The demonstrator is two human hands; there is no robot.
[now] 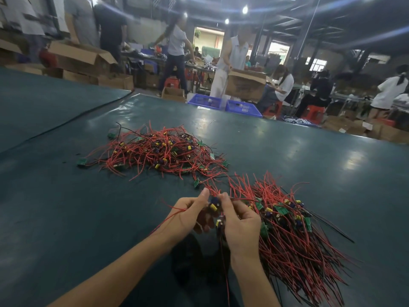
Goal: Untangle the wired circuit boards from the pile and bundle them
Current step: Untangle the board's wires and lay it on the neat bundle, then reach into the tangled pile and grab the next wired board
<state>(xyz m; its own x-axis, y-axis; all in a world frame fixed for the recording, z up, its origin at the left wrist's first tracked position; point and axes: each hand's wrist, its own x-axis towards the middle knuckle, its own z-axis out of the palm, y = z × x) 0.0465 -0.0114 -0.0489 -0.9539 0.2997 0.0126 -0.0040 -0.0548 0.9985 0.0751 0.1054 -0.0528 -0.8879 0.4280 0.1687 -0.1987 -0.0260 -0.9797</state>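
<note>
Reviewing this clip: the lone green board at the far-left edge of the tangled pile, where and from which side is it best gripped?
Pinch the green board itself by its edges, coming from the left. It lies flat on the table outside the tangled pile, and its wires trail rightward into it, so pulling leftward should probably draw them free.

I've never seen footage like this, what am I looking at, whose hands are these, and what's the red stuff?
There is no machine: one picture, from a camera worn on a person's head, looking down at their bare hands. The left hand and right hand together pinch a small wired circuit board with yellow and blue parts. On the dark green table lie a tangled pile of red-wired green boards farther off and a straighter bundle of them beside the right hand.
</note>
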